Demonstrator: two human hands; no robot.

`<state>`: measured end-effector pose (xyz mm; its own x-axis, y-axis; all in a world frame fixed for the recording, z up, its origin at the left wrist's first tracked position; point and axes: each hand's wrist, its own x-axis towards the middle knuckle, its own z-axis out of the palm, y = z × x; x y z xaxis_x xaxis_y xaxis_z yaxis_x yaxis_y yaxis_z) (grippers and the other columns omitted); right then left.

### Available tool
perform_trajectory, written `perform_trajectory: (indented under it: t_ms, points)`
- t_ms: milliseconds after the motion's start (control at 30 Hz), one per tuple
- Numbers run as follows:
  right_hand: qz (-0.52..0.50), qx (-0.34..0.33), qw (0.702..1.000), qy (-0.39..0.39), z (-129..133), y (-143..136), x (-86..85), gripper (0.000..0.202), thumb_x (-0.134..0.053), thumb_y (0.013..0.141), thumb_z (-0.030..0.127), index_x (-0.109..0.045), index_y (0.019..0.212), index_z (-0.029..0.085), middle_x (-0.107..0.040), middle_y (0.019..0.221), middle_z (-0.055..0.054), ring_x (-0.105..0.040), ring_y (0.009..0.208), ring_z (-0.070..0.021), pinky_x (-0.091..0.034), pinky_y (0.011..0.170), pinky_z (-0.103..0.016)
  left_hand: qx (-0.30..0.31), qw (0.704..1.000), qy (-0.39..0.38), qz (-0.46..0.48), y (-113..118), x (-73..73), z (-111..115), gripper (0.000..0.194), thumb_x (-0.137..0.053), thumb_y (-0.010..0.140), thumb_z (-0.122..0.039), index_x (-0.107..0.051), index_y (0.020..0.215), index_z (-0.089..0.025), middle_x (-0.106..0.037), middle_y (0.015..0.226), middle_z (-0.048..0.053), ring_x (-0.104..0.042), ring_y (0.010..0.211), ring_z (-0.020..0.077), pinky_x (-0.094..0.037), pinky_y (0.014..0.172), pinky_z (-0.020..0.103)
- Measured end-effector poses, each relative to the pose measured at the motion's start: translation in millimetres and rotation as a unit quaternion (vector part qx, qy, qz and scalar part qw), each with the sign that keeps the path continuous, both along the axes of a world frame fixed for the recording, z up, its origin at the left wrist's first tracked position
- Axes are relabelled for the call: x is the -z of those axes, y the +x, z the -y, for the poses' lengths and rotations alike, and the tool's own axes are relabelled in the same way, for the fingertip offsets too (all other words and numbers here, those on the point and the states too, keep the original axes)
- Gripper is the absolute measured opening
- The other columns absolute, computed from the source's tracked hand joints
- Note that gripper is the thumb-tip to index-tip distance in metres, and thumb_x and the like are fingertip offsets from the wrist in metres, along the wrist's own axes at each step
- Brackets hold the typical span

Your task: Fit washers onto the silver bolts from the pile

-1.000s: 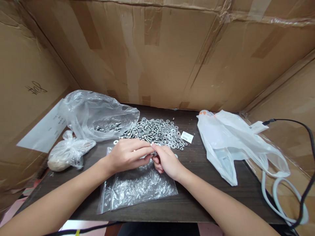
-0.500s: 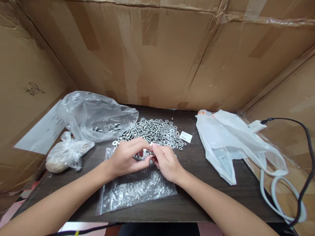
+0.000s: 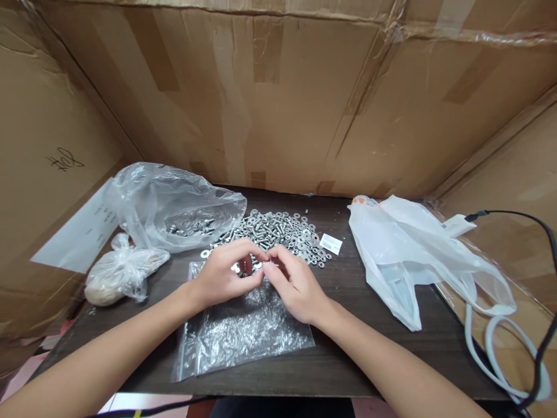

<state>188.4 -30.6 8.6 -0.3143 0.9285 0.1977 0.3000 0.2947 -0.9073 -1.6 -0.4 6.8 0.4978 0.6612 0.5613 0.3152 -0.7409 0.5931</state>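
Observation:
My left hand (image 3: pixel 228 271) and my right hand (image 3: pixel 297 283) meet fingertip to fingertip over the near side of a hardware pile. Both pinch a small metal fastener (image 3: pixel 266 263) between thumb and fingers; the fingertips hide most of it, so its exact kind cannot be told. Just beyond the hands lies the heap of silvery bolts (image 3: pixel 270 229), with flat washers (image 3: pixel 303 237) and nuts (image 3: pixel 321 264) along its right side. Beneath the hands a clear zip bag (image 3: pixel 256 339) lies flat on the dark table (image 3: pixel 348 354).
A large clear bag (image 3: pixel 152 203) with some bolts inside lies open at the left. Before it sits a knotted plastic bag (image 3: pixel 126 270). A small white label (image 3: pixel 331 244) lies right of the pile. A white carrier bag (image 3: pixel 391 249) and cable (image 3: pixel 491 348) are at right; cardboard walls (image 3: pixel 304 104) surround the table.
My right hand's fingers have shifted at the pinch: the index finger now arches higher and the thumb lies lower. The two hands stay together in nearly the same spot. The view has shifted slightly.

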Motion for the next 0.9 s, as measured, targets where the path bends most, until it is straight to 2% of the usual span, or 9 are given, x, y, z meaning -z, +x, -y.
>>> perform_trajectory:
  t_ms: [67, 133, 333, 433, 533, 633, 700, 800, 900]
  points:
    - [0.022, -0.002, 0.999, 0.045, 1, 1, -1.0, 0.024, -0.049, 0.099, 0.037, -0.059, 0.088, 0.018, -0.054, 0.069, 0.001, -0.047, 0.059, -0.0127, -0.036, 0.058, -0.026, -0.007, 0.999, -0.031, 0.011, 1, 1.2, 1, 0.011, -0.067, 0.083, -0.010, -0.066, 0.092, -0.017, -0.064, 0.077, -0.002, -0.058, 0.058, 0.0082, -0.049, 0.061, 0.022]
    - [0.009, 0.000, 1.000, 0.015, 0, 0, 2.4, 0.040, -0.042, 0.103, 0.041, -0.054, 0.072, 0.018, -0.050, 0.061, 0.002, -0.045, 0.055, -0.0124, -0.034, 0.056, -0.026, 0.003, 1.000, -0.015, 0.008, 1, 2.4, 3, 0.012, -0.067, 0.084, -0.011, -0.067, 0.094, -0.017, -0.065, 0.078, -0.002, -0.058, 0.059, 0.0085, -0.050, 0.061, 0.023]
    - [-0.075, -0.024, 0.963, -0.259, -6, -3, 17.3, 0.064, -0.037, 0.100, 0.062, -0.047, 0.052, 0.020, -0.042, 0.038, 0.003, -0.038, 0.034, -0.0102, -0.033, 0.042, -0.025, 0.028, 0.973, 0.217, -0.068, -1, 2.9, 0, 0.014, -0.067, 0.089, -0.014, -0.066, 0.103, -0.016, -0.074, 0.092, 0.004, -0.070, 0.074, 0.0140, -0.052, 0.062, 0.024]
    - [-0.059, -0.071, 0.945, -0.314, -11, 0, 16.7, 0.066, -0.036, 0.100, 0.061, -0.049, 0.049, 0.020, -0.041, 0.033, 0.002, -0.038, 0.030, -0.0102, -0.035, 0.042, -0.024, 0.035, 0.960, 0.259, -0.096, -3, 2.4, -3, 0.012, -0.066, 0.092, -0.016, -0.066, 0.105, -0.017, -0.076, 0.095, 0.004, -0.071, 0.075, 0.0149, -0.053, 0.063, 0.025]
    - [-0.030, -0.044, 0.967, -0.250, -10, 3, 11.2, 0.065, -0.032, 0.101, 0.059, -0.053, 0.056, 0.018, -0.048, 0.042, 0.000, -0.043, 0.037, -0.0108, -0.037, 0.045, -0.024, 0.034, 0.978, 0.191, -0.079, -3, 1.9, -3, 0.013, -0.065, 0.092, -0.015, -0.067, 0.105, -0.017, -0.075, 0.094, 0.004, -0.071, 0.076, 0.0145, -0.053, 0.063, 0.024]
    - [0.007, -0.004, 0.998, -0.066, -6, 5, 4.6, 0.042, -0.038, 0.103, 0.047, -0.060, 0.085, 0.017, -0.058, 0.064, 0.000, -0.051, 0.052, -0.0124, -0.039, 0.055, -0.025, 0.015, 0.999, 0.020, -0.027, -2, 1.2, -2, 0.011, -0.067, 0.089, -0.016, -0.068, 0.100, -0.017, -0.071, 0.086, 0.001, -0.065, 0.065, 0.0104, -0.052, 0.061, 0.022]
    - [0.048, -0.007, 0.998, 0.031, -5, 6, 1.9, 0.025, -0.046, 0.101, 0.039, -0.060, 0.100, 0.018, -0.060, 0.074, 0.000, -0.052, 0.058, -0.0132, -0.039, 0.059, -0.026, 0.001, 0.998, -0.070, 0.008, -1, 0.6, -2, 0.011, -0.069, 0.086, -0.015, -0.069, 0.096, -0.017, -0.069, 0.083, 0.000, -0.061, 0.059, 0.0082, -0.051, 0.059, 0.020]
    - [0.085, -0.005, 0.993, 0.084, -4, 7, 2.3, 0.019, -0.047, 0.101, 0.033, -0.058, 0.097, 0.018, -0.060, 0.077, -0.001, -0.052, 0.062, -0.0141, -0.038, 0.061, -0.027, -0.003, 0.992, -0.125, 0.025, 1, 0.0, -2, 0.012, -0.069, 0.082, -0.011, -0.069, 0.093, -0.017, -0.068, 0.080, -0.002, -0.061, 0.059, 0.0074, -0.050, 0.058, 0.019]
    - [0.093, -0.005, 0.992, 0.086, -4, 6, 6.2, 0.030, -0.041, 0.103, 0.033, -0.054, 0.081, 0.019, -0.057, 0.070, -0.001, -0.049, 0.060, -0.0139, -0.035, 0.060, -0.028, 0.004, 0.996, -0.091, 0.014, 2, 1.3, -1, 0.009, -0.069, 0.083, -0.013, -0.069, 0.091, -0.016, -0.065, 0.075, -0.002, -0.060, 0.057, 0.0078, -0.049, 0.058, 0.020]
